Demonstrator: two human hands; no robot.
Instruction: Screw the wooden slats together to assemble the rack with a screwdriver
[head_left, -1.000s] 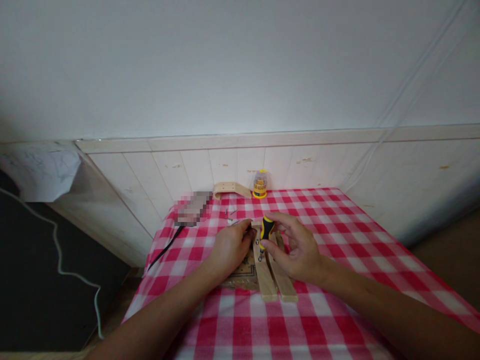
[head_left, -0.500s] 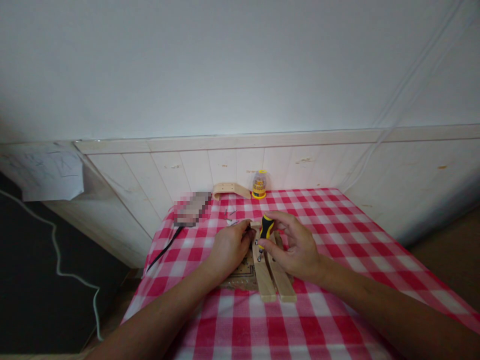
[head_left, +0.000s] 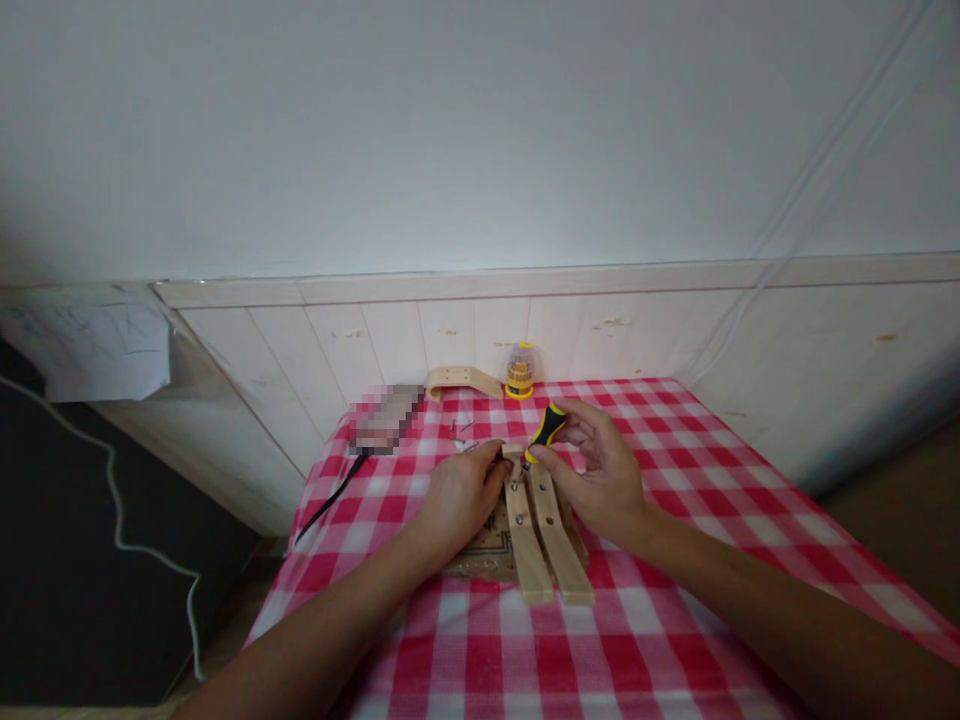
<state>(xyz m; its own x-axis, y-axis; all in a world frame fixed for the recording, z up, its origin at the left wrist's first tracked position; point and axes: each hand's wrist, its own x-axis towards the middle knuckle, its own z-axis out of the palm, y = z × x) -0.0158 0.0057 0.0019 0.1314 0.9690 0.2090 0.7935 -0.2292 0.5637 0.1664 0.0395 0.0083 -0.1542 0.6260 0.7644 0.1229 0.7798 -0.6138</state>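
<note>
A short screwdriver (head_left: pixel 547 428) with a black and yellow handle is held in the fingers of my right hand (head_left: pixel 604 475). It tilts to the right, its tip low over the far part of the left wooden piece (head_left: pixel 531 560). Two bolt or screw heads show in that piece. My left hand (head_left: pixel 461 495) is closed around its far left side. The right wooden piece (head_left: pixel 566 560), with two holes, lies alongside. Under both is a flat brown board (head_left: pixel 484 570) with dark printed markings, partly hidden by my left hand.
Several small screws (head_left: pixel 459 428) lie beyond my left hand. At the back stand a bent wooden piece (head_left: pixel 465 378) and a clear yellow-based container (head_left: pixel 520 372). A blurred-out object with a black strap (head_left: pixel 334 495) lies left on the red checked tablecloth (head_left: pixel 480 660).
My right hand has lifted the screwdriver off the nearer screw head and moved it away from me, tilting it further right. My left hand has stayed in place.
</note>
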